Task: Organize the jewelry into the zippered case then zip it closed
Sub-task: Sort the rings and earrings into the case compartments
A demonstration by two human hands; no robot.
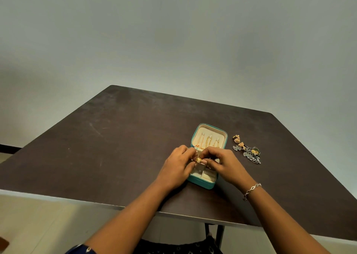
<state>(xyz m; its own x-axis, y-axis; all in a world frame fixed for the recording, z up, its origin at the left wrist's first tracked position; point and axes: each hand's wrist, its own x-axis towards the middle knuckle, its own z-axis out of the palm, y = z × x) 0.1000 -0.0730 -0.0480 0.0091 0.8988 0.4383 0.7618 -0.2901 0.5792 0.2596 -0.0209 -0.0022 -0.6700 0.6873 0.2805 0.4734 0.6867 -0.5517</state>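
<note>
Item under inspection: a gold ring [198, 159], held just above the front half of the open teal zippered case [201, 183], over what appears to be its ring-roll section.

Grip: the left hand [177, 167] pinches the ring between its curled fingertips. The right hand [224, 164] is curled in against the same spot. Whether it shares the hold or only steadies the padding cannot be told, as the fingers hide the contact.

Case: it lies open on the desk [116, 147]. Gold chains [207, 141] hang in the lid. The front compartments [207, 175] show nothing in them.

Outstanding: a pile of loose earrings [247, 150] lies on the desk just right of the case.

Risks, as judged:
- The ring is small and smooth, and a light pinch could drop it into the wrong compartment or off onto the desk.
- Downward pressure near the case's front edge could tip or slide it.
- The hanging chains could tangle or catch in the zip at closing.
- The piled earrings may snag each other when lifted.
</note>
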